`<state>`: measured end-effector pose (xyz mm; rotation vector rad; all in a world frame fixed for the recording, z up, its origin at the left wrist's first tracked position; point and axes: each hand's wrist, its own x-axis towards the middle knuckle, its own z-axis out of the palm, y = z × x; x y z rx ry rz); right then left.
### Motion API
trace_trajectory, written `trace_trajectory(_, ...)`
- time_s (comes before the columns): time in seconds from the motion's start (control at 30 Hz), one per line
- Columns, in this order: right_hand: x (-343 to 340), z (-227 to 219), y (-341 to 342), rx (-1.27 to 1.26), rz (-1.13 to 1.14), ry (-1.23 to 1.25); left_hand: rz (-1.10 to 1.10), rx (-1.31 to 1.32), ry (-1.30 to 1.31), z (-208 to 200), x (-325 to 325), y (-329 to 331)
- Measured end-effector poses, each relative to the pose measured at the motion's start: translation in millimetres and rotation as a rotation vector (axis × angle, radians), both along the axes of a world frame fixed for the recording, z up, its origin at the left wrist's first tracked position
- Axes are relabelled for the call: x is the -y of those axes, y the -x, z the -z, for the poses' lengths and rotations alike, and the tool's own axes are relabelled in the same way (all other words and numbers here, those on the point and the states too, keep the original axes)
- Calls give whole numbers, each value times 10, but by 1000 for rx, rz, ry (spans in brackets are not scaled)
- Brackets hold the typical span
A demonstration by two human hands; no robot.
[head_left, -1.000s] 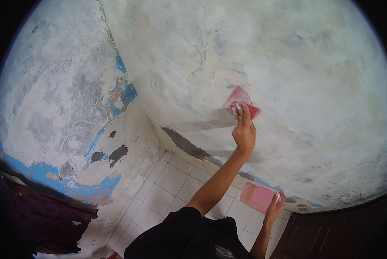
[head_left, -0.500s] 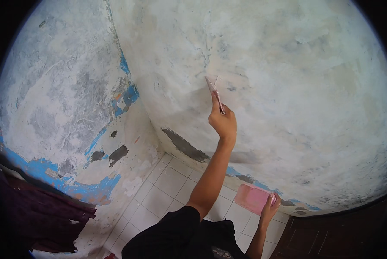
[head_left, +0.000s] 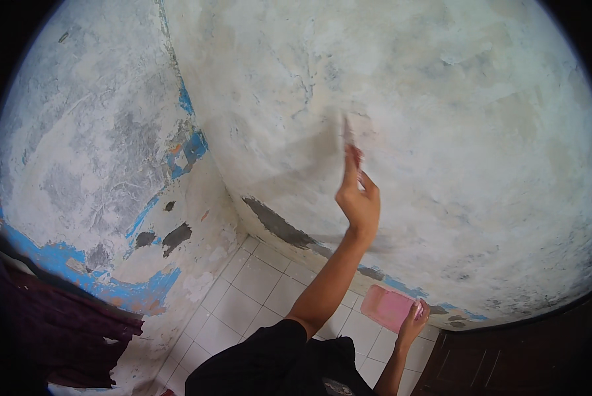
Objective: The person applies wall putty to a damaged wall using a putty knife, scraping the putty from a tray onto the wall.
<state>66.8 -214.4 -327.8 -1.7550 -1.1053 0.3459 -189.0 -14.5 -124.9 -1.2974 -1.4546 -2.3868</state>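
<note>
My left hand (head_left: pixel 359 204) is raised to the rough, patchy wall (head_left: pixel 454 165) with its fingers closed round a putty knife (head_left: pixel 350 138). Motion blurs the knife; its blade points up, close to a damp-looking pinkish patch, and whether it touches the plaster I cannot tell. Lower on the right, my right hand (head_left: pixel 411 325) grips the short side of a shallow pink plastic tub (head_left: pixel 388 307), thumb at its rim. Pink colour shows inside the tub, but what lies in it is unclear.
A second wall (head_left: pixel 78 152) with peeling blue paint meets this one in a corner at left. Dark purple cloth (head_left: pixel 58 323) hangs at lower left. White floor tiles (head_left: pixel 260 277) lie below; a dark brown panelled wooden piece (head_left: pixel 487 363) stands at lower right.
My left hand has moved right and slightly down along the wall with the putty knife, whose blade now points more straight up. My right hand and the tub have hardly moved.
</note>
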Motion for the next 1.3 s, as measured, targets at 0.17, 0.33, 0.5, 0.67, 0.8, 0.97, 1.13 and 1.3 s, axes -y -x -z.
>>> trace_trajectory(0.17,39,77,-28,24,-4,-20,-193,-95,230,-118,-568,-164)
trace_trajectory(0.33,41,39,-166,91,6,20,22,-311,177,251,-52,-785)
trace_trajectory(0.5,-153,27,-245,63,-41,-30,-87,42,-41,132,-19,-106)
trace_trajectory(0.67,-199,0,-284,27,-78,-26,-161,145,236,-335,-301,234)
trace_trajectory(0.8,-238,26,-348,32,-81,-8,-276,-87,177,-307,-355,-219)
trace_trajectory(0.97,-323,-35,-497,36,-121,9,-176,-189,115,-48,-154,-666)
trace_trajectory(1.13,-365,-77,-554,108,-120,0,-242,30,-78,113,-280,-270)
trace_trajectory(1.3,-396,63,-578,116,-166,21,-348,-110,192,572,-538,-416)
